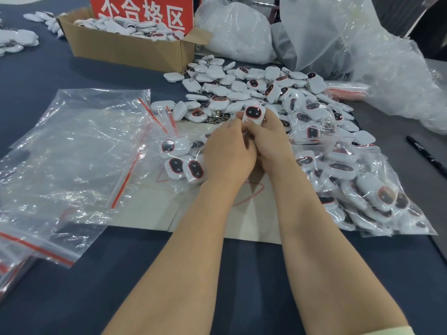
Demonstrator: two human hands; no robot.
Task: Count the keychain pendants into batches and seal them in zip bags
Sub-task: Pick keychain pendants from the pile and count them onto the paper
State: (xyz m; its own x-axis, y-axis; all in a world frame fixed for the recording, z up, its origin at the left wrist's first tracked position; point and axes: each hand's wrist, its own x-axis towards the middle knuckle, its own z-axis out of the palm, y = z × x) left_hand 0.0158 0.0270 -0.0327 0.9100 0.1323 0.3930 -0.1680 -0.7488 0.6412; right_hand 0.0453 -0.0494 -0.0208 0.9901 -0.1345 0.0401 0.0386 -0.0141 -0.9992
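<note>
Two hands meet at the middle of my head view, over a pale sheet of paper on the dark blue tabletop. The right hand pinches a white pendant upright, dark face toward me, thumb on its lower edge. The left hand, fingers curled, pinches the pendant's left edge; I cannot tell what lies under the palms. Just behind them spreads a loose heap of pendants. Left of the hands an open zip bag holds three pendants. Empty zip bags with red strips lie further left, and filled bags lie to the right. A cardboard box with a red sign stands at the back, and a black pen lies far right.
</note>
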